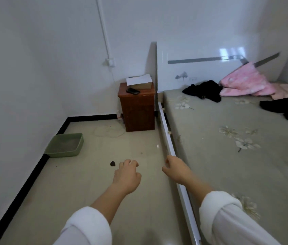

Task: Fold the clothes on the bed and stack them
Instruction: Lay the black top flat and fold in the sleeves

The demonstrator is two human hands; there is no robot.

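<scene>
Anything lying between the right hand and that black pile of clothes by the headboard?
Nothing visible. The right hand hovers empty over the bed rail, and only bare flowered sheet lies between it and the black pile. The pink quilt sits right of the pile, off that path.

Open for passage over the near and middle stretch of the bed (pixel 228 165), bare mattress right up to the black garment (pixel 205 90) and pink quilt (pixel 245 82) by the headboard (pixel 192 68) and a second black garment (pixel 284 107) at the right edge. Bounded on the left by the white side rail (pixel 168 138), close by the right hand (pixel 176 171). Roomy over the floor (pixel 104 191) beyond the left hand (pixel 127 175), hemmed only by the green tray (pixel 65 145) along the wall, the wooden nightstand (pixel 138 110) in the far corner and a small dark scrap (pixel 112 163).
</scene>
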